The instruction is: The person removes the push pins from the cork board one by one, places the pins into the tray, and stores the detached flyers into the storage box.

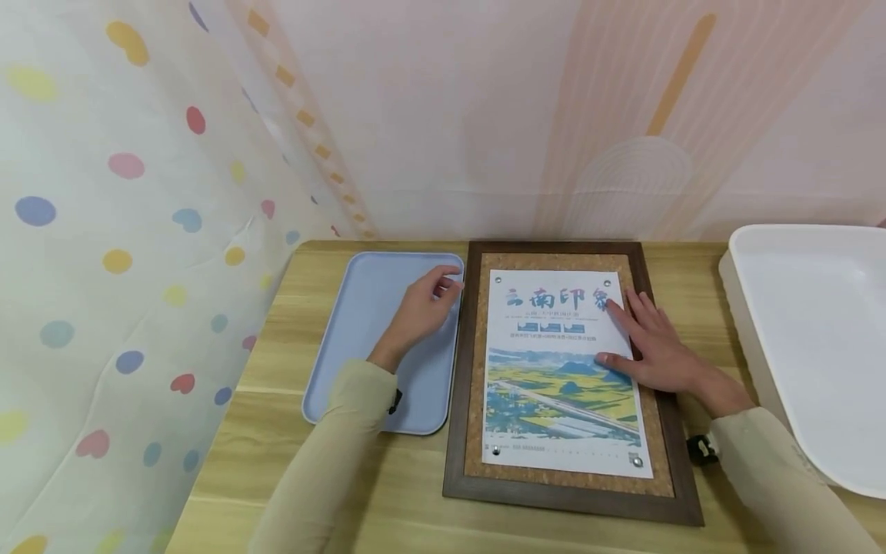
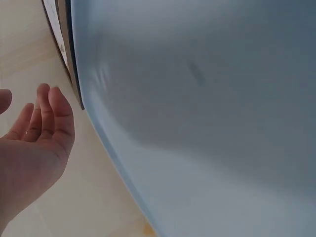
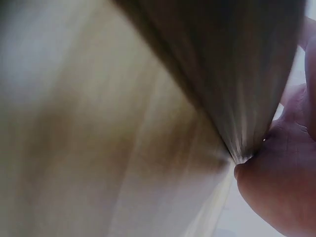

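A poster with blue lettering and a landscape picture lies on a cork board in a dark wooden frame. Silver round pins sit at its corners. My right hand rests on the board's right side, fingers spread, thumb and a fingertip over the poster; in the right wrist view its palm is beside the dark frame edge. Over the blue tray, near the frame's left edge, hovers my left hand. Its fingers are loosely bent, with nothing visible in them.
A large white bin stands to the right of the board on the wooden table. Behind the table hangs a pink patterned curtain; on the left side is a dotted white one.
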Motion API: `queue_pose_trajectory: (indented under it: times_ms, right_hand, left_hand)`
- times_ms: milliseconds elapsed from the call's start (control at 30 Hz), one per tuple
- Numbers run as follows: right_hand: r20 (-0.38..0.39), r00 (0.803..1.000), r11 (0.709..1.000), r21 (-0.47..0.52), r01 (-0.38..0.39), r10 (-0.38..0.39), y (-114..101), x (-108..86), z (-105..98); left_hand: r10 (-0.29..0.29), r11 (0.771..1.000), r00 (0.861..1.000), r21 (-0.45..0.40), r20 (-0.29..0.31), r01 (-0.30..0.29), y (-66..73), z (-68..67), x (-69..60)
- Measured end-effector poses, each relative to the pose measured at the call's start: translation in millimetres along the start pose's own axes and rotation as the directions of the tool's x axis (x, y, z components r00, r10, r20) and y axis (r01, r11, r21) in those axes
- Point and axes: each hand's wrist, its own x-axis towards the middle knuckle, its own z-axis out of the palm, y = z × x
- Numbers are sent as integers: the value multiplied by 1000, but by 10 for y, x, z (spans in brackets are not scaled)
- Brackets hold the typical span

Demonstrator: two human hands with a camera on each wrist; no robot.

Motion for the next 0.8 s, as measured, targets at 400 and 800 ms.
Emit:
queue_pose_trajectory:
  times_ms: [400, 800]
  right_hand:
    - [24, 1000, 1000, -17, -4, 5, -37, -3, 10]
    - [21, 1000, 1000, -24, -5, 6, -63, -6, 16]
  left_hand:
    - [2, 1000, 1000, 19, 8, -2, 26, 210, 152]
    - [-8, 999, 1000, 41, -7, 8, 36, 329, 275]
